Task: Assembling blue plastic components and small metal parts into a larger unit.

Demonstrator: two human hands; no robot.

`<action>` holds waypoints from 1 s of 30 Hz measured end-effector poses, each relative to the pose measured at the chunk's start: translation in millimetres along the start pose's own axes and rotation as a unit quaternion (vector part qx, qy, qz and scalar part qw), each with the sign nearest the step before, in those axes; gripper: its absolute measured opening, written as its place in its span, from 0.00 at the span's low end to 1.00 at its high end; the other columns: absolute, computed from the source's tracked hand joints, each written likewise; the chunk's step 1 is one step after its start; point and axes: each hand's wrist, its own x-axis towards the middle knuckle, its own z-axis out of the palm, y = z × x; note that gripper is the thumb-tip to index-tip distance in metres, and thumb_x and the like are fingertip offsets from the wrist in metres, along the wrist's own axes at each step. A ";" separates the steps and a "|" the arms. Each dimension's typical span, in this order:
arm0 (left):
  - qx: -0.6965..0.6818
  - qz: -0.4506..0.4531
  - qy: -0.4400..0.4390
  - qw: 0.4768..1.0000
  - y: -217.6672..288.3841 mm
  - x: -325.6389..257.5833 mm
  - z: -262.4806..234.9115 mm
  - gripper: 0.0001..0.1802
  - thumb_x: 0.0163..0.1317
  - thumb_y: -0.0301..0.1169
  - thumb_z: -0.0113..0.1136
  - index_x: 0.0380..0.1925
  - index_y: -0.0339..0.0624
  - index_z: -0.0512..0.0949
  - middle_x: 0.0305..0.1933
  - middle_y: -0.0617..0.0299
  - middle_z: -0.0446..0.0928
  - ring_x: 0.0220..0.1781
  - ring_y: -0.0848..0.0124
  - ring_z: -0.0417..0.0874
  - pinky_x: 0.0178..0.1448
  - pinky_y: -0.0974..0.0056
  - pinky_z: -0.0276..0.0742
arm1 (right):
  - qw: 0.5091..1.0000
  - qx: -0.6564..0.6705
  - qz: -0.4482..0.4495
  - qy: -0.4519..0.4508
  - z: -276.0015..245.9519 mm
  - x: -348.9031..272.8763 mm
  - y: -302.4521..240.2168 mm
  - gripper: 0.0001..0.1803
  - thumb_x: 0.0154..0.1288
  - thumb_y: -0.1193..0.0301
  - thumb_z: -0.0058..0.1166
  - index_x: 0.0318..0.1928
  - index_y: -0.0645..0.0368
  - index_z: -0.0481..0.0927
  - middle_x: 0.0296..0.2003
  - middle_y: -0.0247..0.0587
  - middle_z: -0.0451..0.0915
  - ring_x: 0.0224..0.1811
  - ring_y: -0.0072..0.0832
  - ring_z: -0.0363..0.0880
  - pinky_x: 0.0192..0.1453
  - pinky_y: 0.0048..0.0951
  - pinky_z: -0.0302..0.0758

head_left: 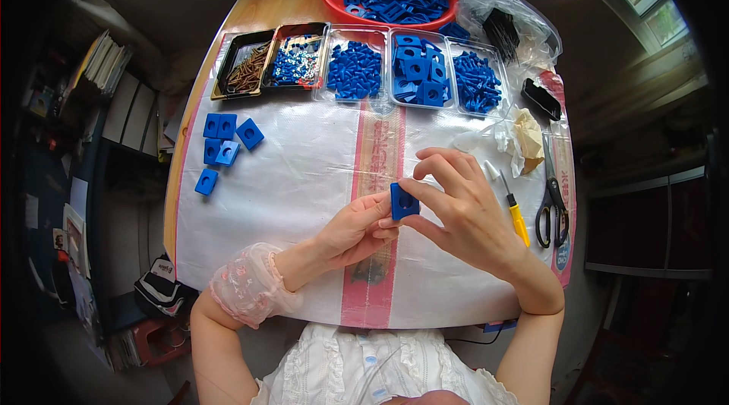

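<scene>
Over the middle of the table, a blue plastic block with a round hole (405, 201) is held up between my two hands. My left hand (357, 229) pinches its left edge between thumb and fingers. My right hand (456, 204) has its fingers arched over the block, with the index fingertip at its top edge and the thumb by its lower right side. Several similar blue blocks (226, 153) lie loose at the left of the table. Whether anything small sits between my right fingertips is hidden.
Along the back stand trays of brown screws (250, 65), small nuts (296, 59), blue cone-like pieces (355, 71), blue blocks (420, 69) and small blue parts (477, 82). Behind them is a red basin (331, 4). At right lie a yellow-handled screwdriver (519, 223), black scissors (554, 211) and crumpled paper (529, 139).
</scene>
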 end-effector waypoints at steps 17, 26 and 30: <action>0.013 0.007 0.003 1.000 -0.3 -0.1 0.7 0.12 0.79 0.35 0.49 0.52 0.40 0.74 0.34 0.72 0.69 0.30 0.87 0.63 0.35 0.78 0.64 | 1.000 0.002 0.002 -0.003 0.2 0.5 0.9 0.22 0.48 0.70 0.71 0.46 0.61 0.82 0.47 0.43 0.76 0.60 0.42 0.73 0.64 0.45 0.68; 0.010 0.007 0.004 1.000 0.9 -0.6 3.1 0.12 0.79 0.34 0.49 0.52 0.40 0.75 0.33 0.73 0.69 0.30 0.87 0.63 0.35 0.78 0.64 | 1.000 -0.001 -0.001 0.002 1.5 0.2 1.5 0.22 0.49 0.70 0.71 0.47 0.61 0.82 0.47 0.43 0.76 0.60 0.42 0.73 0.65 0.45 0.68; 0.008 0.008 0.006 1.000 0.8 -0.1 3.2 0.12 0.79 0.34 0.49 0.53 0.40 0.75 0.33 0.73 0.69 0.30 0.87 0.63 0.35 0.78 0.64 | 1.000 0.001 0.000 0.003 2.0 -0.1 2.2 0.23 0.49 0.70 0.71 0.47 0.61 0.82 0.46 0.43 0.76 0.59 0.42 0.73 0.65 0.44 0.68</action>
